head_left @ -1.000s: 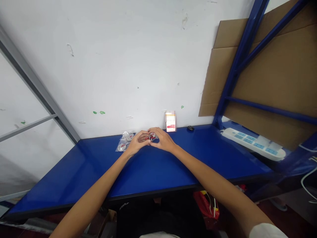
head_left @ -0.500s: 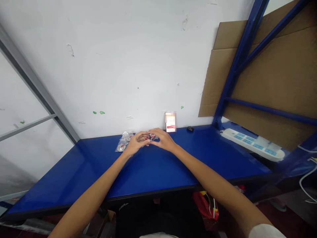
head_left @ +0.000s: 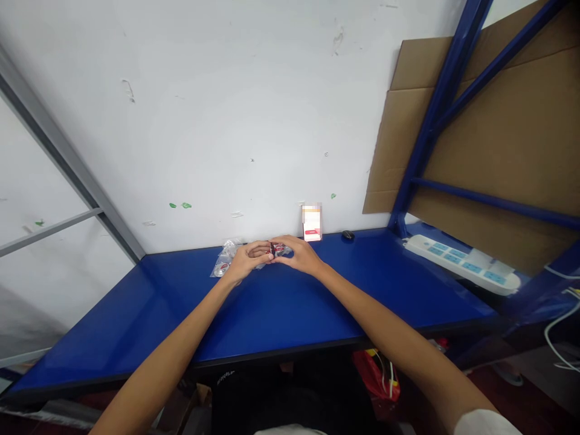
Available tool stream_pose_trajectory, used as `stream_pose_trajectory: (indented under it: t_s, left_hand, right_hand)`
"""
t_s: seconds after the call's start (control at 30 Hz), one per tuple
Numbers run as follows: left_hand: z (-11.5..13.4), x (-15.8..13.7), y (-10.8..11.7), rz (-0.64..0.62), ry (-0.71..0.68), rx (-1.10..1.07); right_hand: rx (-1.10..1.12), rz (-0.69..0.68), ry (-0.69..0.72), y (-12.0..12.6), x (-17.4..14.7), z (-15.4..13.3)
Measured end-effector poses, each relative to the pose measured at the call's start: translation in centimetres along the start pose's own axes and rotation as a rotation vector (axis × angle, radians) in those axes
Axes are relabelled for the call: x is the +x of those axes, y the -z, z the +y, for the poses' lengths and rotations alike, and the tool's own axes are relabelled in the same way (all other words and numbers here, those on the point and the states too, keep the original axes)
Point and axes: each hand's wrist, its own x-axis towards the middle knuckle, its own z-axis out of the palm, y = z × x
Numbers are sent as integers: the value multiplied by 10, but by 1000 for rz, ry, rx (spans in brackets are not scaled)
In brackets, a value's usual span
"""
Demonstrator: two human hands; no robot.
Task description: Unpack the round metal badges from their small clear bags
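Above the back of the blue table (head_left: 290,314), my left hand (head_left: 249,260) and my right hand (head_left: 296,254) meet fingertip to fingertip. Between them they pinch a small dark and red object (head_left: 272,249), seen nearly edge-on; its kind is too small to make out. Both hands have their fingers curved and closed on it. Just left of my left hand lie clear plastic bags (head_left: 220,268) holding round silvery pieces with red marks. More clear and red packaging shows behind my fingers, partly hidden by them.
A phone (head_left: 312,225) with a lit screen leans against the white wall. Right of it sits a black computer mouse (head_left: 348,235). A white power strip (head_left: 462,264) lies at the right by the blue metal frame (head_left: 435,121). Cardboard (head_left: 507,133) stands behind that frame.
My left hand has shifted slightly left and turned a little, covering more of the bags. The small dark and red object has tilted slightly between my fingertips. My right hand is almost unmoved.
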Motion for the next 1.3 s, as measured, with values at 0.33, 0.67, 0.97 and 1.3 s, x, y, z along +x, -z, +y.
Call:
stream_pose_trajectory:
  t_s: [0.33, 0.67, 0.97, 1.3]
  left_hand:
    - [6, -1, 0, -2, 14, 13]
    - [1, 0, 1, 15, -7, 55]
    - [2, -1, -2, 1, -20, 32]
    - [5, -2, -3, 22, -21, 30]
  right_hand:
    - [51, -13, -18, 4, 2, -4]
    - [-4, -18, -32, 5, 2, -10]
    - [15, -18, 1, 3, 1, -9]
    - [-14, 7, 15, 2, 1, -9]
